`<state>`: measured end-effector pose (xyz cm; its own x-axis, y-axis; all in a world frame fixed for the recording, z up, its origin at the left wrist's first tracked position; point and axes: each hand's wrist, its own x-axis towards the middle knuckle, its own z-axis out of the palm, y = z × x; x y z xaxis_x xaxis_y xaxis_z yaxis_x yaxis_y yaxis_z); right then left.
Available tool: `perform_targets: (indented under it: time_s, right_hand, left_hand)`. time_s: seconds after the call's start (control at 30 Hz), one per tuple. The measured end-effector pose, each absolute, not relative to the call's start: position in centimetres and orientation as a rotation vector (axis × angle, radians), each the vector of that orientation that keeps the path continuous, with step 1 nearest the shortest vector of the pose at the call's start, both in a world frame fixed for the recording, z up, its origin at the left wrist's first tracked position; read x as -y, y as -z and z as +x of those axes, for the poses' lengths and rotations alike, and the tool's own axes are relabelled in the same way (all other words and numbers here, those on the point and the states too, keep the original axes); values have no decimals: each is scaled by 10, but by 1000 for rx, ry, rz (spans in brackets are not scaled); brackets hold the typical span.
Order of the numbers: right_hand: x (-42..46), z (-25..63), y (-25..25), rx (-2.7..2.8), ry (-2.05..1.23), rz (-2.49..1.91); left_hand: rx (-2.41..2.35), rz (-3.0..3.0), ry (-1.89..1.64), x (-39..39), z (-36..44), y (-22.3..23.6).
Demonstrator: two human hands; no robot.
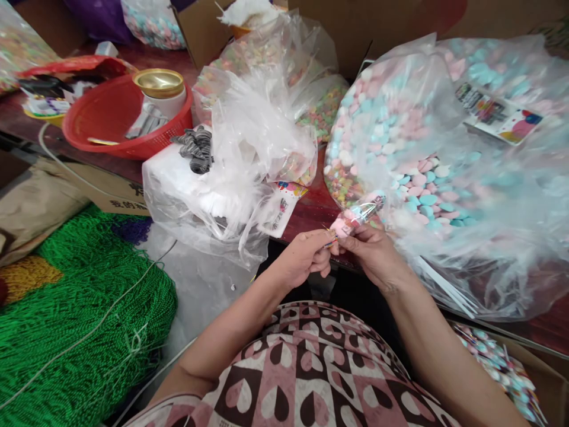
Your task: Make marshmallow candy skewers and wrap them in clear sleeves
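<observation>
A small clear plastic packet (349,222) filled with pink and coloured pieces is held in front of my body, tilted up to the right. My left hand (312,254) pinches its lower end with curled fingers. On the right side of the packet, my right hand (376,252) grips it between thumb and fingers. Just beyond the hands lies a big open clear bag (377,107) of pale pink, blue and white round flat pieces. Some orange and green pieces (344,188) show at that bag's near left edge.
A printed card (500,112) lies on the big bag. Left of the hands are a plastic bag of white items (195,190), a dark grey bundle (195,149) and a red basket (102,127). Green cord (89,332) is heaped at lower left. A box of filled packets (502,367) sits lower right.
</observation>
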<state>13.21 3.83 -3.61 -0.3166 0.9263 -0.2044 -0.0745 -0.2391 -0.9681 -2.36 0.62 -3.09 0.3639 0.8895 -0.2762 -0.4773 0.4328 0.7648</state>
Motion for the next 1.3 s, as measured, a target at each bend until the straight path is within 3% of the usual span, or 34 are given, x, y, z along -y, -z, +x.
perform_targets:
  time_s: [0.3, 0.57, 0.87, 1.3]
  right_hand:
    - [-36, 144, 33, 1326, -1899, -831]
    - [-40, 135, 59, 1215, -1522, -1004]
    - [-30, 123, 47, 1662, -745, -1189]
    - [-25, 117, 35, 1613, -833, -1244]
  left_hand:
    - [-552, 502, -699, -6, -23, 30]
    - [-545, 440, -838, -5, -15, 31]
    - [-863, 497, -1137, -7, 0, 37]
    - [-1362, 1184, -1122, -5, -12, 43]
